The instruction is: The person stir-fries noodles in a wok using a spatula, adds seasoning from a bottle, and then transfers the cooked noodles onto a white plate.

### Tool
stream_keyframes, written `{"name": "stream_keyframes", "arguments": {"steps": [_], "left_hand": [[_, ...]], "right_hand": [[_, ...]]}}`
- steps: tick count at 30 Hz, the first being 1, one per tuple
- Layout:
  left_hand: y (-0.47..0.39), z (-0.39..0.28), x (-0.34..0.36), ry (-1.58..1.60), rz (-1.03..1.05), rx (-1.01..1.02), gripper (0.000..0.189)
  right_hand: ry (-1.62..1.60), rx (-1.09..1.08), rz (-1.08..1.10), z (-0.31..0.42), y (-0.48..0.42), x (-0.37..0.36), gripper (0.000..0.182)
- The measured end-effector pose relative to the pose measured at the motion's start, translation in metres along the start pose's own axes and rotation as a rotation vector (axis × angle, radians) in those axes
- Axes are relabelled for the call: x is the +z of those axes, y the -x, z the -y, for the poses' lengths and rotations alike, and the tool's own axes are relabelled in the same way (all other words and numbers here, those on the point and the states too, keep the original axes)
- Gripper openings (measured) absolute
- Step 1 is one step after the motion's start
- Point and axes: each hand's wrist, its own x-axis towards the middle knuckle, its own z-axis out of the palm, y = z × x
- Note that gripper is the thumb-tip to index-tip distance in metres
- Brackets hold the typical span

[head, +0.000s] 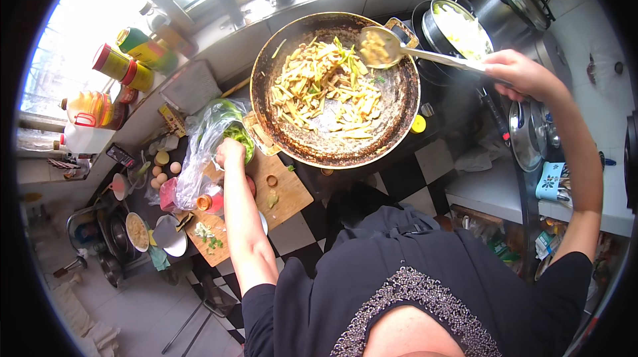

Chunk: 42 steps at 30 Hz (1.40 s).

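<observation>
My right hand [521,74] is closed around the handle of a metal ladle [438,57]. Some cooked food sits in the ladle's bowl, held over the far right rim of a large browned wok [398,132]. Inside the wok lies a heap of stir-fried strips [311,75] with bits of green. My left hand [231,152] is at a container of cut green vegetables [238,135], beside a clear plastic bag [192,172]. Its fingers are partly hidden, so I cannot tell whether they grip anything.
A wooden cutting board [286,190] holds chopped scallion [214,242] and a bottle with a copper-coloured cap [204,202]. Several eggs [162,177] lie to the left. A pan of pale food [458,28] stands at the back right, near a glass lid [527,135]. Jars [122,68] line the windowsill.
</observation>
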Motion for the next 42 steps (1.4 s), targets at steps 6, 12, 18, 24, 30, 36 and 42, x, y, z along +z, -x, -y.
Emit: {"name": "stream_keyframes", "arguments": {"steps": [6, 12, 18, 24, 30, 36, 42], "left_hand": [[0.008, -0.009, -0.020, -0.013, 0.100, 0.051, 0.033], [-0.001, -0.007, -0.011, 0.015, 0.055, 0.009, 0.033], [-0.004, -0.005, -0.001, 0.028, -0.087, -0.010, 0.029], [-0.003, -0.005, -0.005, 0.012, -0.223, 0.073, 0.025], [0.035, -0.001, -0.049, 0.210, -0.413, 0.139, 0.026], [0.047, 0.011, -0.083, 0.374, -0.513, 0.191, 0.030], [0.049, 0.035, -0.109, 0.811, -0.227, 0.162, 0.028]], "right_hand": [[-0.237, -0.218, 0.160, 0.009, -0.055, 0.082, 0.035], [0.559, -0.744, -0.342, 0.012, 0.030, 0.109, 0.042], [0.593, -0.657, -0.252, 0.011, 0.094, 0.111, 0.044], [0.462, -0.722, -0.497, 0.000, 0.021, 0.132, 0.035], [0.595, -0.817, -0.668, 0.012, -0.015, 0.125, 0.035], [0.875, -0.819, -0.620, -0.009, 0.020, 0.111, 0.038], [0.779, -0.608, -0.492, -0.010, 0.109, 0.083, 0.044]]}}
